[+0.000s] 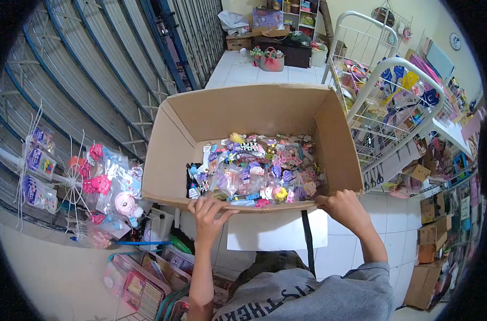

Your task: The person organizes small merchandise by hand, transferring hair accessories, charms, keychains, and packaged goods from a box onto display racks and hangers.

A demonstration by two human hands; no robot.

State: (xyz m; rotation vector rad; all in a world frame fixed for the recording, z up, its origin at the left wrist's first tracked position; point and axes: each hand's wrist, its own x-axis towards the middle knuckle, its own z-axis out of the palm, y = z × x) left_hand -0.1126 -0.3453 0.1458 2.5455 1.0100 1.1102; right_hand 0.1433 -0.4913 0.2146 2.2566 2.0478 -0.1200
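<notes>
A large open cardboard box (249,109) stands in front of me, its near edge toward my body. Inside lie many small packaged hair accessories and trinkets (254,166), in pink, purple, blue and yellow, some in clear plastic bags. My left hand (207,212) grips the near edge toward its left end, fingers over the rim. At the right end of the same edge, my right hand (344,209) is closed on the cardboard, its fingertips partly hidden.
Racks with hanging packets (107,184) stand at the left before a folding metal gate (93,69). A white wire cart (361,107) full of goods is at the right. Plastic baskets (142,289) sit low left; smaller cartons (433,235) line the right. White paper (275,232) lies below the box.
</notes>
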